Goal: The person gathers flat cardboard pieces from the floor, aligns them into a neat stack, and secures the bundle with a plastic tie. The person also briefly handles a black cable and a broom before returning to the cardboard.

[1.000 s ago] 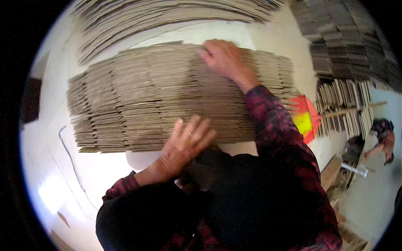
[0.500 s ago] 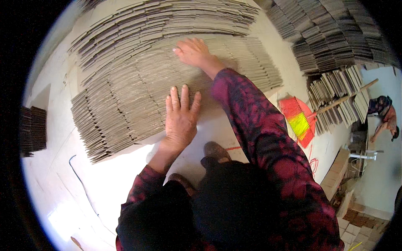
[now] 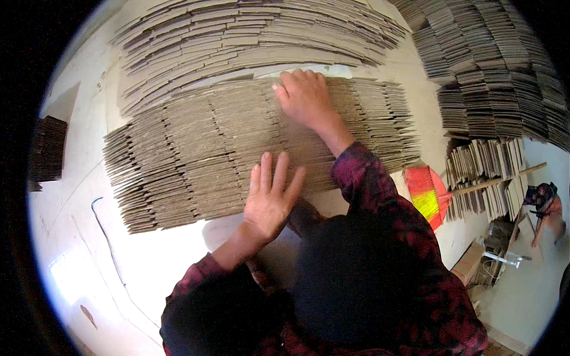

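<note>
**Clerk:** First item, the hands?

**Operator:** Through my feed I count two, bare, apart from each other. Left hand (image 3: 268, 203): opened out, fingers splayed, at the near side of the sheet row. Right hand (image 3: 307, 102): back upward, at the far edge; I cannot tell whether its fingers grip anything.

**Clerk:** And the sheet row (image 3: 196, 139)?

**Operator:** One, long, grey-brown, thin pieces packed in overlapping bands. I have it lying crosswise in front of the person, on the pale floor (image 3: 86, 172).

**Clerk:** Surroundings?

**Operator:** Beyond it, a second bank of sheets (image 3: 255, 37). Upper right, darker stacks (image 3: 490, 77). Right, one red-and-yellow broom (image 3: 421, 193), wooden-handled. Far left, a dark stack (image 3: 48, 148). Far right, I list one stooping co-worker (image 3: 547, 207).
</note>
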A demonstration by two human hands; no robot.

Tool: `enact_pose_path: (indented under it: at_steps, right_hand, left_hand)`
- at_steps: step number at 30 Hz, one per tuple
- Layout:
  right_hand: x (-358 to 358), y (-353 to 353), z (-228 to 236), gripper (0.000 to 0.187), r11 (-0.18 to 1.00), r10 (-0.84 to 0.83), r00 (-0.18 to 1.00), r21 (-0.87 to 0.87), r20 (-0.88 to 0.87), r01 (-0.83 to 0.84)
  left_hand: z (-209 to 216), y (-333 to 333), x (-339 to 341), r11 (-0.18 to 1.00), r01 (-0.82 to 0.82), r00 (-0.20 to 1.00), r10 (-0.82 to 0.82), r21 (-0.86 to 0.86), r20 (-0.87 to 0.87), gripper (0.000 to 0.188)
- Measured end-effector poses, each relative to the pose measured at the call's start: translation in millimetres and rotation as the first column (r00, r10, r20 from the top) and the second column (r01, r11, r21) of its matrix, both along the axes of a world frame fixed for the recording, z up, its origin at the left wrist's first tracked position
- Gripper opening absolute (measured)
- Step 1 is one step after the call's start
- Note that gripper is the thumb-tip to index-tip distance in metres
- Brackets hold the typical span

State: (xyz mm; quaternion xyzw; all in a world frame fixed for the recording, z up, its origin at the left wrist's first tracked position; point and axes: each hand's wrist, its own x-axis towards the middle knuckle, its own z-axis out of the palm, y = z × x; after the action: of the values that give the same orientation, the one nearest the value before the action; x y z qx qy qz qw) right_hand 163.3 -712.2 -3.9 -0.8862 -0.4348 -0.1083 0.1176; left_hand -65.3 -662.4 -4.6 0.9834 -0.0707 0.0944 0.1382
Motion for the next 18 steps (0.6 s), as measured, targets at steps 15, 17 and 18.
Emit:
enact_pose_path:
  at_steps: [15, 17, 18]
  right_hand:
    - [-1, -9, 7, 0.026, 0.985, 0.146, 0.98, 0.116, -0.133, -0.131]
    - [1, -9, 13, 0.027, 0.987, 0.153, 0.971, 0.07, -0.184, -0.142]
    - [3, -11, 13, 0.028, 0.986, 0.154, 0.974, 0.082, -0.168, -0.142]
  left_hand:
    - [18, -40, -5, 0.934, -0.216, 0.967, 0.245, 0.285, -0.068, 0.035]
    - [25, -38, -3, 0.949, -0.22, 0.953, 0.258, 0.225, -0.157, 0.035]
    - [27, -37, -2, 0.956, -0.221, 0.945, 0.259, 0.194, -0.199, 0.035]
